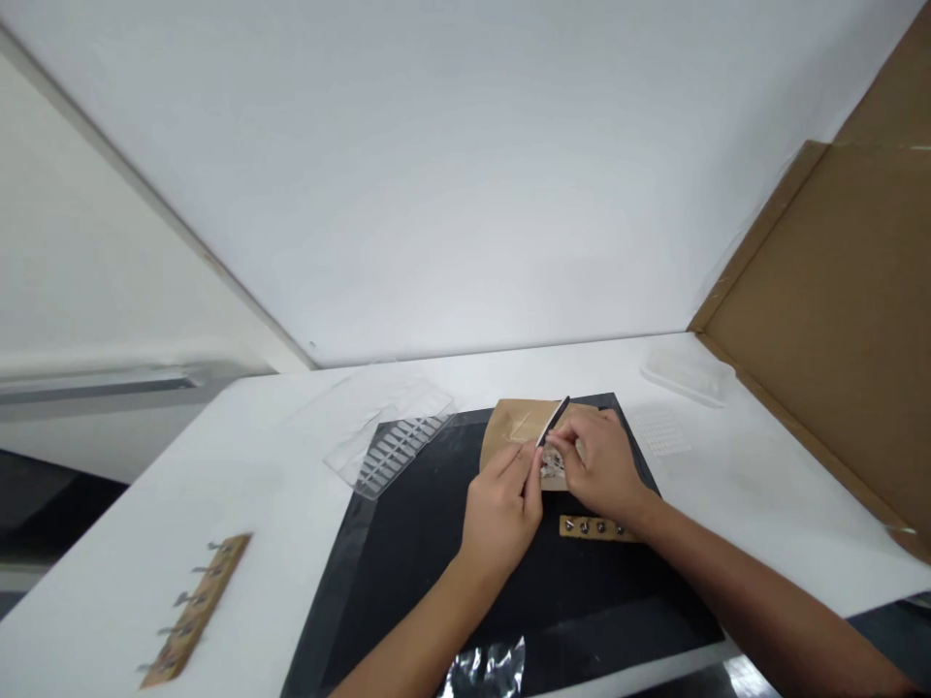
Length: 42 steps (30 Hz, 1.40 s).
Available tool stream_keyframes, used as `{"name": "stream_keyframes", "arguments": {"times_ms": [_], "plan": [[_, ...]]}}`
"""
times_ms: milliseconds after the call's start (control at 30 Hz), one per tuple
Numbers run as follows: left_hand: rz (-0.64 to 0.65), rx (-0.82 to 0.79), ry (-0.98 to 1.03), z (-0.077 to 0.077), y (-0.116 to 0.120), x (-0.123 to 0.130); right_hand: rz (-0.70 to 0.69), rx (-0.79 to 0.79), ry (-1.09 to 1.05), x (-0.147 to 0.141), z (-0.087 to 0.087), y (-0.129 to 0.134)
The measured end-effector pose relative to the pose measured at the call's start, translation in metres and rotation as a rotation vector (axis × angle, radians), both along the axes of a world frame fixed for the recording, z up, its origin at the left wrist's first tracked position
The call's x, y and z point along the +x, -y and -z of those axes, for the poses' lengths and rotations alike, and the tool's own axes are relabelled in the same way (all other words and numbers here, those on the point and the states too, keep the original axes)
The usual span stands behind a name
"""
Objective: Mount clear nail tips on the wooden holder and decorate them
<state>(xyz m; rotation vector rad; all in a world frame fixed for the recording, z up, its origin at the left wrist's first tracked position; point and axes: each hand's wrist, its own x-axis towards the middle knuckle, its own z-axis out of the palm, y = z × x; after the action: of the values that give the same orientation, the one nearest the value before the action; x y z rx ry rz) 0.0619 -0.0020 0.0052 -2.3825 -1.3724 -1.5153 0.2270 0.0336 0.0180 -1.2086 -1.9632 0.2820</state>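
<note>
My left hand [505, 499] is closed, with thumb and index finger pinched at the lower end of a thin black-and-white nail file [557, 415], which slants up to the right. Right beside it, my right hand [597, 465] is closed in a pinch against the file's side. Whatever lies between its fingertips is too small to make out. Beneath both hands lies a sheet of brown paper [498, 431] with a small pile of pale bits [553, 463]. Just below my right wrist is a wooden strip [593, 528] with a row of small metal pegs.
A black mat [407, 572] covers the middle of the white table [269, 465]. Left on it rests a clear tray of nail tips [403, 451]. Another pegged wooden strip [200, 606] lies far left. A clear plastic box [684, 376] sits back right, near a cardboard panel [836, 320].
</note>
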Motion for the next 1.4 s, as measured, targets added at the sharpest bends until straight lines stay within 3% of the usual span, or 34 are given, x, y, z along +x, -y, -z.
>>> {"name": "stream_keyframes", "arguments": {"times_ms": [133,300,400,500,600,667,733,800,867,1000,1100,1167,1400], "plan": [[-0.079,-0.041,-0.068,0.002,-0.007,-0.011,-0.015,0.038,-0.023,0.002,-0.002,0.001],[-0.496,-0.215,-0.207,-0.007,-0.027,-0.045,-0.013,0.15,-0.042,0.011,0.006,0.002],[-0.73,-0.462,-0.267,-0.016,-0.036,-0.06,-0.02,0.249,-0.031,0.015,0.009,0.005],[-0.755,-0.627,-0.355,-0.021,-0.038,-0.065,-0.021,0.314,-0.031,0.018,0.009,0.008],[-0.707,-0.68,-0.438,-0.02,-0.037,-0.065,-0.019,0.389,-0.046,0.022,0.006,0.01],[-0.724,-0.659,-0.464,-0.018,-0.035,-0.066,-0.019,0.435,-0.045,0.024,0.005,0.011],[-0.727,-0.529,-0.474,-0.015,-0.034,-0.067,-0.01,0.479,-0.03,0.025,0.004,0.012],[-0.639,-0.343,-0.405,-0.014,-0.033,-0.065,0.009,0.528,-0.007,0.026,0.003,0.015],[-0.439,-0.25,-0.219,-0.014,-0.029,-0.058,0.008,0.579,0.022,0.026,0.002,0.018],[0.034,-0.457,0.254,-0.015,-0.014,-0.033,-0.069,0.626,0.087,0.026,-0.001,0.024],[0.293,-0.599,0.374,-0.015,-0.002,-0.016,-0.111,0.655,0.145,0.028,-0.002,0.029],[0.366,-0.632,0.416,-0.015,0.002,-0.011,-0.143,0.672,0.171,0.029,-0.002,0.032],[0.415,-0.607,0.507,-0.01,0.001,-0.01,-0.256,0.644,0.229,0.035,-0.007,0.033]]}}
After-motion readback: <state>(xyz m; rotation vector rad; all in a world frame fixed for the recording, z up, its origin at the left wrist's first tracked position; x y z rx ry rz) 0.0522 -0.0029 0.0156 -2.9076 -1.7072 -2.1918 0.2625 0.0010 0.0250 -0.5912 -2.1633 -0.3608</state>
